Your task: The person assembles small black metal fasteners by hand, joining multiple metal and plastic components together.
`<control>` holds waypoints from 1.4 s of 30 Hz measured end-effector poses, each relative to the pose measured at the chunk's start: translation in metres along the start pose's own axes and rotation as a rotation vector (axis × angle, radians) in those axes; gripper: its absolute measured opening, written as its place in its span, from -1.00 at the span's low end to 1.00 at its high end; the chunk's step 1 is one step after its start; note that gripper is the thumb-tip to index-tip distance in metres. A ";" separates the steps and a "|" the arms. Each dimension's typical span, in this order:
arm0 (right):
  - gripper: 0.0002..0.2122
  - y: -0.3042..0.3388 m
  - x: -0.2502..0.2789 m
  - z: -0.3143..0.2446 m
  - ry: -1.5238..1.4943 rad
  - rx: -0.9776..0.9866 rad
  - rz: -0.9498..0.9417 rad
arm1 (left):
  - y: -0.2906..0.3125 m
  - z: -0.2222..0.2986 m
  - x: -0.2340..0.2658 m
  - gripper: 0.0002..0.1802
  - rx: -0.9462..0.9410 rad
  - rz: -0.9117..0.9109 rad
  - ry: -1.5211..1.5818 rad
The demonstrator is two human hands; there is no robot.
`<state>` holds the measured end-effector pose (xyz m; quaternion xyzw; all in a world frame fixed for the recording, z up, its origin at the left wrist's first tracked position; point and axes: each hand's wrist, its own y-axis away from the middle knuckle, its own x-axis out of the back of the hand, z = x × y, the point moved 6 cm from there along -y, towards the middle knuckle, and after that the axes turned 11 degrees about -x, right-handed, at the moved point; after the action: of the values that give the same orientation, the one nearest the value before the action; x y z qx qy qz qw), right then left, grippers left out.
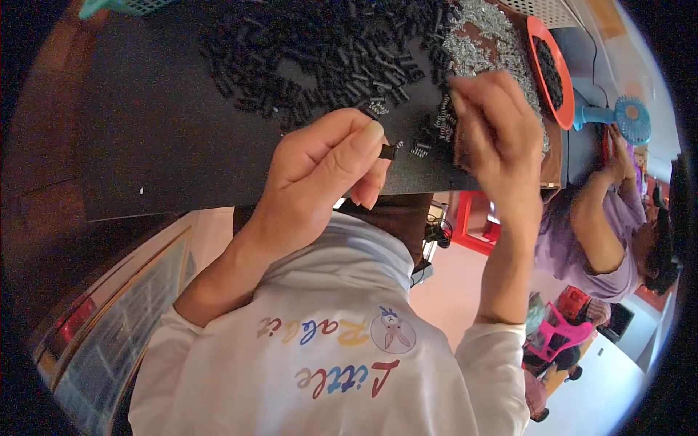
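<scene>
My left hand [327, 163] is closed in a pinch on a short black tube [388, 152], whose end sticks out past the fingertips. My right hand [502, 131] is slightly blurred, its thumb and fingers drawn together beside a heap of silver springs [483, 29]. Whatever they may hold is too small to make out. Between the hands, a few loose springs [419, 150] lie on the dark table [167, 152]. Another small spring [378, 107] rests just beyond my left hand, by the spread pile of black tubes [371, 62].
An orange dish [535, 33] of small black pieces stands at the right, next to a blue hand fan [631, 120]. A pale green basket [120, 6] is at the far left. Another person in a purple shirt [582, 240] sits to the right. A pink chair [563, 330] stands farther off.
</scene>
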<state>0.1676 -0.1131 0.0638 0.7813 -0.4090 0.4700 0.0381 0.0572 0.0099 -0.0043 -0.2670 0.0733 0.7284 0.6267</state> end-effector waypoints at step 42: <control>-0.86 0.010 -0.012 -0.019 -0.431 -0.011 -0.048 | -0.019 -0.012 0.007 -0.72 0.101 -0.002 0.060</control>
<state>0.1446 -0.1044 0.0623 0.8730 -0.3917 0.2886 -0.0348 0.0782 0.0143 -0.0138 -0.2567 0.1286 0.7149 0.6375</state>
